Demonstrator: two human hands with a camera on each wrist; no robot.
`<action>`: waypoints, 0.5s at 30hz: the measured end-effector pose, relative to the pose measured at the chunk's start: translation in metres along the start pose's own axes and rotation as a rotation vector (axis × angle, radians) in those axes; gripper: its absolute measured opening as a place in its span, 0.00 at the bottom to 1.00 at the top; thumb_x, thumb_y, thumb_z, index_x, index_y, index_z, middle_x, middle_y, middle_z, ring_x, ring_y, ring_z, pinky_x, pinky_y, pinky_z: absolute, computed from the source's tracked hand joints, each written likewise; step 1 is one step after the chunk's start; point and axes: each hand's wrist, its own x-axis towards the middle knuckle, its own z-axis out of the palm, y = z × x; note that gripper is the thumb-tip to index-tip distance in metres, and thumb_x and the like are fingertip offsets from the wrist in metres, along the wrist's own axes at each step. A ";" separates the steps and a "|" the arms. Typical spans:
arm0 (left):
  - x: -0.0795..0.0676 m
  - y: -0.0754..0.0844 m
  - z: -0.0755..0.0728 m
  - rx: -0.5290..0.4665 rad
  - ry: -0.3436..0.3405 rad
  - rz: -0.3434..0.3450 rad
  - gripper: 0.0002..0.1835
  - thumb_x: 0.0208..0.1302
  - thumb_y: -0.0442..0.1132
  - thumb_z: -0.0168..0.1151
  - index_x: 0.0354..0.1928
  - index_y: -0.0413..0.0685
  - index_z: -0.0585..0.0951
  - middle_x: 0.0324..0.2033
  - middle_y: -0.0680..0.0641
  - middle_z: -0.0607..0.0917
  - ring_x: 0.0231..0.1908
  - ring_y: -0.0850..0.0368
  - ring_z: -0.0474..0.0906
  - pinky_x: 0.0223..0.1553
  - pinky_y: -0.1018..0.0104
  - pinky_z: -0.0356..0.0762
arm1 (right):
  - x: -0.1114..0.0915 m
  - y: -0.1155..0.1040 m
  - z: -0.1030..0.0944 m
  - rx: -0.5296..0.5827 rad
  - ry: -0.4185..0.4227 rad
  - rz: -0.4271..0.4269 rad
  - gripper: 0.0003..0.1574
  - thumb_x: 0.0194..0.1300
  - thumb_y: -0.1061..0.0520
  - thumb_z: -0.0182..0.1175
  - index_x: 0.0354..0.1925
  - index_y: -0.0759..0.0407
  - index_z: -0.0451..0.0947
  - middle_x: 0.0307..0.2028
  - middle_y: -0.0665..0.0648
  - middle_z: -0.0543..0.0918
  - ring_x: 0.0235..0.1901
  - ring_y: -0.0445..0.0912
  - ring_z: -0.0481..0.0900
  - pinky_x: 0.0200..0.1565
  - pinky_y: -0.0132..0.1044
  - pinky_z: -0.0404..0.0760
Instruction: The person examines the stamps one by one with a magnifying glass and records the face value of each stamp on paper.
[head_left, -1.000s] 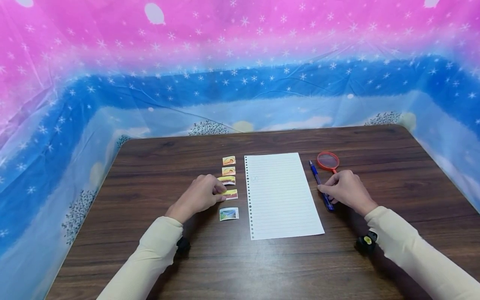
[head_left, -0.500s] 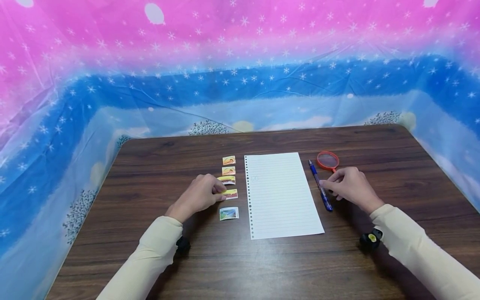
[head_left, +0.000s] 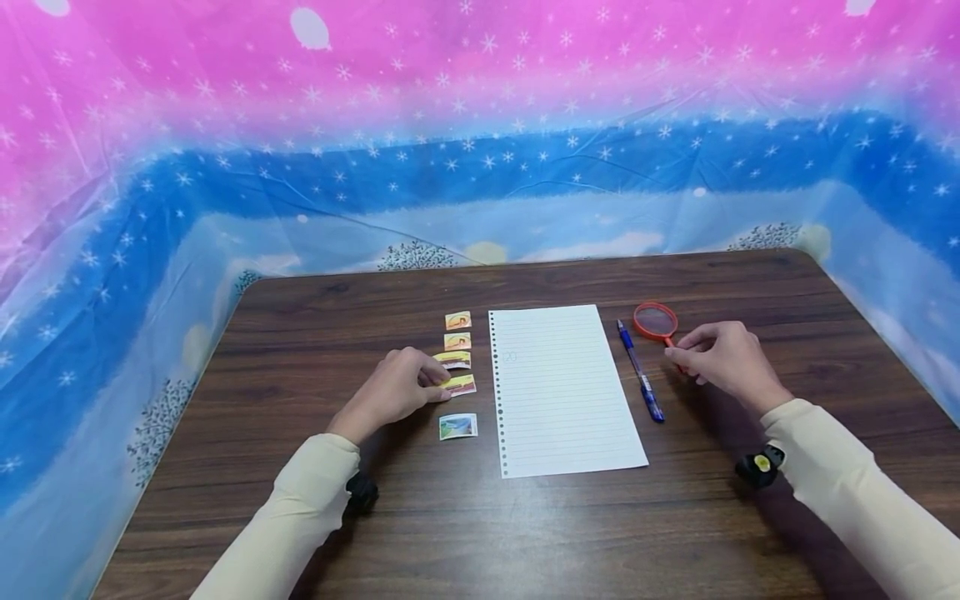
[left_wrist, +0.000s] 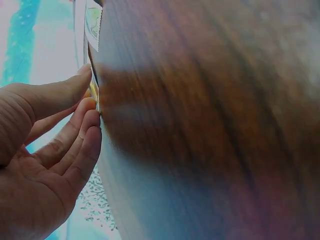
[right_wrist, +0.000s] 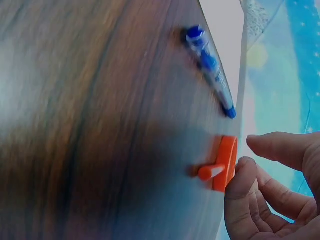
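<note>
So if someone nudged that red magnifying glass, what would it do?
The magnifying glass probably wouldn't roll, since its round frame seems to lie flat. It may pivot if pushed at its slim, jutting handle. It's likely light for its size, as it looks plastic.

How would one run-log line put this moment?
left hand: fingertips at nearer yellow stamp | right hand: near red magnifier, not gripping | blue pen: beside paper
</note>
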 end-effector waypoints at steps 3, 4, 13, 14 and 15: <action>0.000 0.000 0.000 0.006 -0.003 -0.008 0.09 0.62 0.37 0.73 0.44 0.44 0.90 0.37 0.50 0.88 0.37 0.59 0.83 0.42 0.58 0.82 | 0.002 0.005 -0.001 -0.008 0.009 0.015 0.22 0.66 0.50 0.69 0.43 0.71 0.84 0.29 0.60 0.88 0.25 0.50 0.86 0.29 0.42 0.85; -0.001 -0.001 0.000 0.006 -0.003 -0.010 0.09 0.62 0.37 0.73 0.44 0.44 0.90 0.37 0.50 0.88 0.37 0.59 0.83 0.42 0.58 0.82 | 0.002 0.006 -0.001 -0.010 0.010 0.018 0.22 0.66 0.51 0.69 0.43 0.71 0.84 0.29 0.60 0.88 0.25 0.50 0.86 0.29 0.42 0.85; -0.001 -0.003 0.000 -0.012 -0.003 -0.008 0.08 0.62 0.36 0.74 0.43 0.43 0.90 0.36 0.50 0.88 0.36 0.59 0.83 0.41 0.58 0.82 | 0.006 0.017 0.000 -0.021 -0.010 0.070 0.22 0.66 0.50 0.70 0.43 0.70 0.83 0.26 0.56 0.87 0.24 0.48 0.84 0.26 0.40 0.81; -0.001 -0.004 0.000 -0.016 -0.004 -0.008 0.08 0.62 0.36 0.74 0.42 0.44 0.90 0.36 0.50 0.88 0.36 0.59 0.83 0.41 0.58 0.82 | 0.006 0.018 0.000 -0.019 -0.015 0.072 0.22 0.65 0.50 0.70 0.43 0.70 0.83 0.26 0.56 0.86 0.24 0.48 0.84 0.26 0.40 0.81; -0.001 -0.004 0.000 -0.018 -0.005 -0.008 0.08 0.62 0.36 0.74 0.42 0.44 0.90 0.35 0.50 0.88 0.36 0.59 0.83 0.41 0.58 0.82 | 0.006 0.019 0.001 -0.018 -0.019 0.074 0.22 0.65 0.50 0.70 0.43 0.70 0.83 0.26 0.56 0.86 0.24 0.48 0.84 0.26 0.40 0.81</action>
